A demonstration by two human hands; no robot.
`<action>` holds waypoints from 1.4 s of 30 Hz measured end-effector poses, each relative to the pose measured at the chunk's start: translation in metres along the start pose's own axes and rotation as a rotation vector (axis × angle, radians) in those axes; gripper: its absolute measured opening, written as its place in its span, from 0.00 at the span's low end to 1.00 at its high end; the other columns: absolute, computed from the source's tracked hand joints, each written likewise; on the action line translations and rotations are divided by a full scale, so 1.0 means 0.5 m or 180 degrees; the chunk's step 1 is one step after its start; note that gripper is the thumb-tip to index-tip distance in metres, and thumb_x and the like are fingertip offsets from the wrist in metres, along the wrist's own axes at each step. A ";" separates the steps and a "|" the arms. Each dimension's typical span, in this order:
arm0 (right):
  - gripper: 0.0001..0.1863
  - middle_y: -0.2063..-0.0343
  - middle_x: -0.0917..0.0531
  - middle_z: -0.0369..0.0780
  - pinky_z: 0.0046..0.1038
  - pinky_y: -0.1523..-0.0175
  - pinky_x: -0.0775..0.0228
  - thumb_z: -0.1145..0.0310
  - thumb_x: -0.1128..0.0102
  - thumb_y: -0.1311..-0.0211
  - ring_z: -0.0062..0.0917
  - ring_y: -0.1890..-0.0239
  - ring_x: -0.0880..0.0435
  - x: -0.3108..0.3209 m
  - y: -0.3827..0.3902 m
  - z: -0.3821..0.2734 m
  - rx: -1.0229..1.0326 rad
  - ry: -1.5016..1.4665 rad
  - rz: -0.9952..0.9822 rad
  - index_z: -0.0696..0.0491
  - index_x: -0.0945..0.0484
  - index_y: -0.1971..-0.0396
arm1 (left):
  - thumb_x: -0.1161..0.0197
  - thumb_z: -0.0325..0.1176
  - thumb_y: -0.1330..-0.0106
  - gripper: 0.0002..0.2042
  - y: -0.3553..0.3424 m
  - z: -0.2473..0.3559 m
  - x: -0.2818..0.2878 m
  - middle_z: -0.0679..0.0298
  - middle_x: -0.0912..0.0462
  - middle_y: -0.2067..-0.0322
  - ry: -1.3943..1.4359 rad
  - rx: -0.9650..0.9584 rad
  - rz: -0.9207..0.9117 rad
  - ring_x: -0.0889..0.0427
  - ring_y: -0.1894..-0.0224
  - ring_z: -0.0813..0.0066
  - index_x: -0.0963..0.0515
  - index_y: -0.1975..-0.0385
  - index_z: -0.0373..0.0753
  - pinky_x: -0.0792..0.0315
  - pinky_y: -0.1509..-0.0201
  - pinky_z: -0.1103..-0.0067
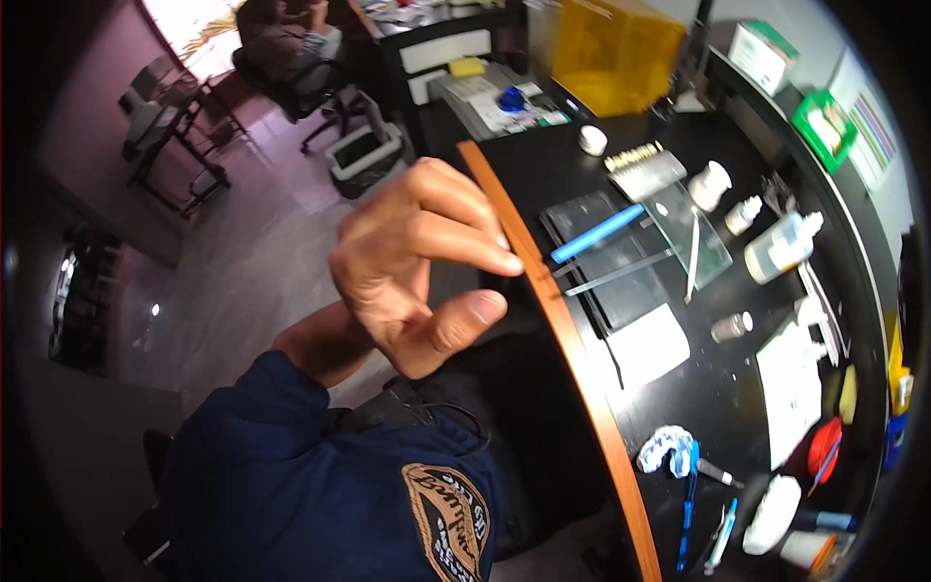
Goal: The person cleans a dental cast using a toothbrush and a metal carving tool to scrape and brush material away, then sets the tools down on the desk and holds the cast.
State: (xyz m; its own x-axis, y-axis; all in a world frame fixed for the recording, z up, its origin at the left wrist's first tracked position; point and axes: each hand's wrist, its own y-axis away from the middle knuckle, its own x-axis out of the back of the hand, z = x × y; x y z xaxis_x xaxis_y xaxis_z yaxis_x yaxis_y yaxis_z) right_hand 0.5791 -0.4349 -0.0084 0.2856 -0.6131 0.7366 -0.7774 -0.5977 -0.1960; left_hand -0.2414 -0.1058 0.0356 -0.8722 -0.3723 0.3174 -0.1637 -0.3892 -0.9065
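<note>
My left hand [417, 267] is raised in front of the bench's wooden edge, above the floor. Its fingers are bent and its thumb stands apart from them, with nothing between. Bare forearm leads back to a dark blue sleeve [252, 417]. Nearest to the fingertips on the bench are a black pad [630, 296], a blue flat-handled spatula [596, 234] and a thin metal tool [616, 274] lying on it. Beside them are a glass slab [713, 257] and a thin pale stick [691, 257]. A white paper sheet [652, 351] covers the pad's near corner. My right hand is out of view.
Small bottles [774, 247] and jars [710, 184] stand at the back of the black bench. Nearer lie a blue-handled impression tray [667, 451] and a syringe [722, 535]. A bin [364, 155] stands on the floor; beyond it a person [291, 48] sits on an office chair.
</note>
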 end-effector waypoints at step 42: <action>0.30 0.49 0.19 0.48 0.31 0.51 0.24 0.66 0.23 0.43 0.33 0.52 0.20 -0.070 0.081 -0.026 0.0671 -0.0282 0.0816 0.63 0.24 0.43 | 0.31 0.39 0.36 0.37 0.196 0.038 0.033 0.51 0.44 0.33 -0.1071 0.2400 -0.0358 0.37 0.32 0.55 0.42 0.30 0.41 0.40 0.29 0.60</action>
State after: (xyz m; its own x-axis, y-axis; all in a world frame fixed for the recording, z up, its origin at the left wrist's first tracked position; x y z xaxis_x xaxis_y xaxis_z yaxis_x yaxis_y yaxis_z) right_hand 0.5305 -0.4311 -0.0336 0.1508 -0.7941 0.5887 -0.6999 -0.5064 -0.5037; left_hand -0.2631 -0.1659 -0.0429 -0.6651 -0.4827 0.5698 0.2153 -0.8546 -0.4726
